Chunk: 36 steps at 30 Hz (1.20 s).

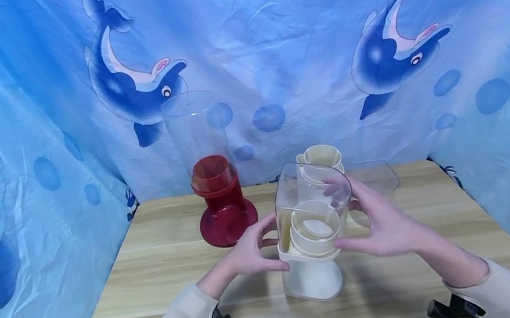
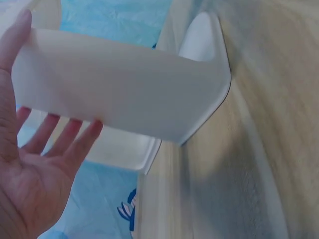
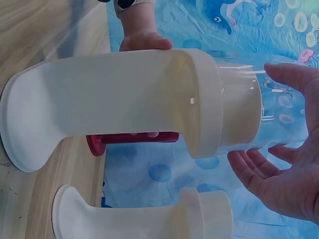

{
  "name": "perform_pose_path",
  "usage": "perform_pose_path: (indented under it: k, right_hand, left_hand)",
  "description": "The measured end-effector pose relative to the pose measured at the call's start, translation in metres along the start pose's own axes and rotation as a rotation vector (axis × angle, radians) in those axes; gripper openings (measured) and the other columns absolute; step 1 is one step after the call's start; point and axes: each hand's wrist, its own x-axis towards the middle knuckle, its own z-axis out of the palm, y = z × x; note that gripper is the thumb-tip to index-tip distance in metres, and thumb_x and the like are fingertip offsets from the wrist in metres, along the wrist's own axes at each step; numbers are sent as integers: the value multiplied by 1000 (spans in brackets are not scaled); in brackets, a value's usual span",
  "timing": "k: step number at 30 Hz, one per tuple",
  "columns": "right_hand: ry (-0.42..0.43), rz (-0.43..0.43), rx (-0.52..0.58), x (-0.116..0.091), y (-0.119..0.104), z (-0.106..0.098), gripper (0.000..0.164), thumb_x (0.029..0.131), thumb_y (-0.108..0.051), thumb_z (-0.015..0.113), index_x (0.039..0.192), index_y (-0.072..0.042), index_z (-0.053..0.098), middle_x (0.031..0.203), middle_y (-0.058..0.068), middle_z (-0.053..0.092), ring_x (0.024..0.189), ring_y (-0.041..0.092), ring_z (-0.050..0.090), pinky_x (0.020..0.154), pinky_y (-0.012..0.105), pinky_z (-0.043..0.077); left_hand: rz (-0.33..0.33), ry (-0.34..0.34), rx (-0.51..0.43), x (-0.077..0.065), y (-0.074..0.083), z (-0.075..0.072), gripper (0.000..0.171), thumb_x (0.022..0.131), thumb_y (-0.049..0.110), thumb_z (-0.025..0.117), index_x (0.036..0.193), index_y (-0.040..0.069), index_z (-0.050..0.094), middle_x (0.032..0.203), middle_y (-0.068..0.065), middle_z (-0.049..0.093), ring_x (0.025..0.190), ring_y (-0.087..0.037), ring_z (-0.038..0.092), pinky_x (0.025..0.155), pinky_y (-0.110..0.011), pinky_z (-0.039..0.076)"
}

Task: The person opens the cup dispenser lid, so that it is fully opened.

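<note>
A white pedestal-shaped dispenser stand [image 1: 311, 279] is upright in front of me, with a clear plastic container [image 1: 285, 190] on its collar. My left hand [image 1: 250, 252] grips the stand from the left, just under the collar. In the left wrist view, the fingertips of the left hand [image 2: 42, 184] show at the stand's edge, with the thumb on the opposite side. My right hand [image 1: 387, 224] holds the container from the right. In the right wrist view, its thumb and fingers curve round opposite sides of the clear wall, above the cream inner ring [image 3: 244, 107].
Behind to the left stands a red stand [image 1: 229, 222] topped by a tall clear cylinder [image 1: 193, 124]. A second cream stand [image 1: 322, 156] is behind the held one, with another clear piece [image 1: 381, 174] beside it. Dolphin-print curtains [image 1: 238, 27] enclose the wooden table [image 1: 155, 288].
</note>
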Motion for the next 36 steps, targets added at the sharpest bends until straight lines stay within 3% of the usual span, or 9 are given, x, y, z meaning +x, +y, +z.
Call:
perform_pose_path:
  k: [5,9,14,18,27,36]
  right_hand:
    - [-9,0,6,0,0,-1,108,73,-13,98,161,-6,36,145,14,60,120,22,65,98,33,64]
    - [-6,26,16,-1,-4,0,114,70,-14,100,163,-10,34,150,10,57,127,22,63,99,33,63]
    - [-19,23,22,2,-6,5,117,71,-15,99,165,-16,30,150,11,57,126,22,63,97,41,65]
    - [-18,36,17,1,-7,7,117,72,-14,99,166,-18,28,149,12,58,127,23,63,99,39,64]
    - [6,54,3,-1,-8,6,117,71,-15,99,165,-12,28,150,10,59,130,23,64,101,39,63]
    - [23,60,-8,1,-8,6,116,71,-17,100,163,-10,31,148,16,60,123,26,68,96,40,65]
  left_hand:
    - [-2,77,11,-3,5,8,99,76,26,98,158,18,43,149,-10,59,136,-39,59,107,-34,60]
    - [18,129,42,-6,6,13,100,72,33,100,155,18,47,144,-9,61,129,-33,62,105,-37,62]
    - [8,177,75,-13,8,17,99,69,41,100,152,22,49,140,-5,60,124,-31,60,102,-39,63]
    - [6,173,91,-14,8,20,100,70,40,100,153,23,47,142,-5,58,125,-30,59,103,-39,62]
    - [17,172,65,-10,8,26,105,67,16,102,154,24,44,144,-4,61,133,-23,61,109,-38,59]
    - [38,166,80,-10,10,23,106,66,16,102,154,23,44,145,-6,62,134,-28,62,108,-35,59]
